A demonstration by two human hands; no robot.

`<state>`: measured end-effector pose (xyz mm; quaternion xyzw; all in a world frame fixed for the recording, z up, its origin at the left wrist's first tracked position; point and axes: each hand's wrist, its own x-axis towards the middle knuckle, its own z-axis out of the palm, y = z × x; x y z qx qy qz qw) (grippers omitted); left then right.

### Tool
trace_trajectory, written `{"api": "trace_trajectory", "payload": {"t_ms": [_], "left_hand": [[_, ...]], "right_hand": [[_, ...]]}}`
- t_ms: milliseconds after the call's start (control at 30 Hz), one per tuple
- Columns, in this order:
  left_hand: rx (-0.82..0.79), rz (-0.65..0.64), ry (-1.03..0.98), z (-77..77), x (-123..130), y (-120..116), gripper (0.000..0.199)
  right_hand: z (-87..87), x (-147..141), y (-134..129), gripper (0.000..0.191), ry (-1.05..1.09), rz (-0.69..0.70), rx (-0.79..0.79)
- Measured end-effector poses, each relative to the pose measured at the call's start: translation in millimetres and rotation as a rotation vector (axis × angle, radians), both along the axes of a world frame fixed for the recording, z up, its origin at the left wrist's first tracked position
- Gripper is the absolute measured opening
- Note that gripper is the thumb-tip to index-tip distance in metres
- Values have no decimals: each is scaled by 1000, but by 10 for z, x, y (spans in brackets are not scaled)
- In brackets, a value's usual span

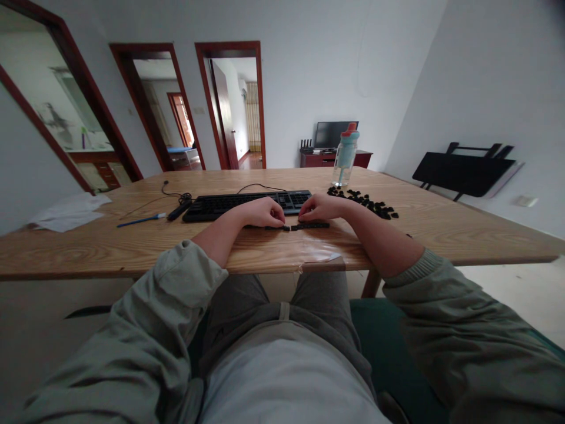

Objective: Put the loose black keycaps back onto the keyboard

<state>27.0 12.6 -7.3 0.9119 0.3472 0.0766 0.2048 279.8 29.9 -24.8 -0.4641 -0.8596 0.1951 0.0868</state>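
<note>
A black keyboard (216, 204) lies across the table, partly covered by my hands. In front of it runs a row of small black keycaps (314, 225), with a narrow gap near its middle. My left hand (263, 212) is closed, its fingertips pressed together at the left part of this row and hiding some of it. My right hand (323, 206) is closed too, thumb and fingers pinched between the keyboard's front edge and the row. Whatever is between the fingertips of either hand is too small to see. A loose pile of black keycaps (375, 206) lies right of my right hand.
A water bottle (346, 158) stands behind the pile. Left of the keyboard are a blue-handled brush (140, 220), a black tool-like object (179, 211), a thin cable and a white cloth (73, 211). Clear tape (324, 262) sticks to the table's (441, 229) front edge.
</note>
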Motion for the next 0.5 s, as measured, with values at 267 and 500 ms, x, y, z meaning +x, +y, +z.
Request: {"api": "trace_trajectory", "payload": {"t_ms": [267, 500], "left_hand": [[2, -4, 34, 8, -6, -6, 27], [34, 0, 12, 26, -3, -23, 27]], "right_hand": [[36, -4, -44, 41, 0, -28, -25], [59, -19, -77, 38, -1, -21, 1]]}}
